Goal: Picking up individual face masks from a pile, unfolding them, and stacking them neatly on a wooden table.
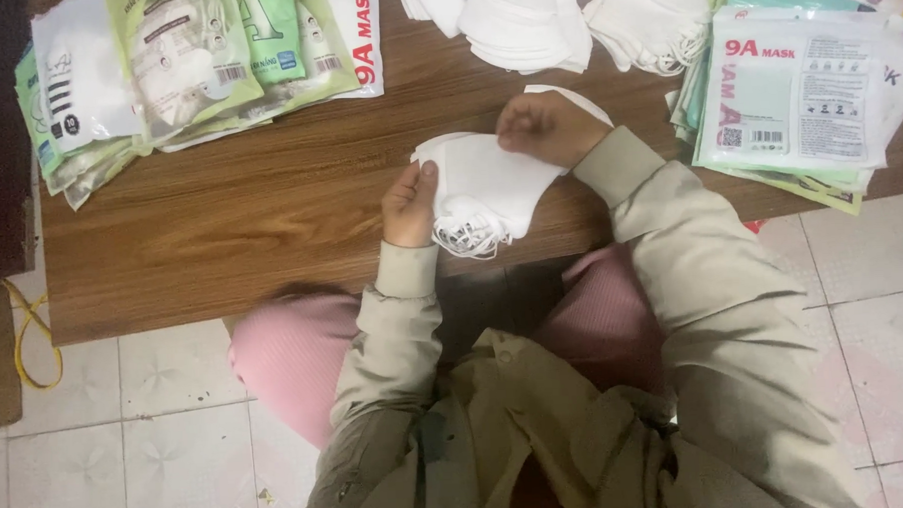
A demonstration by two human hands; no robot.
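both hands hold a small stack of white masks (484,188) at the wooden worktop (230,207) near edge; left hand (410,203) clasps its left end, right hand (545,127) pinches the top edge, long axis running between them, ear loops dangling toward the person

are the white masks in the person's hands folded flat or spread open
Folded flat: the white masks lie as one neat stack between the left hand and right hand, ear loops bunched together at the lower edge.
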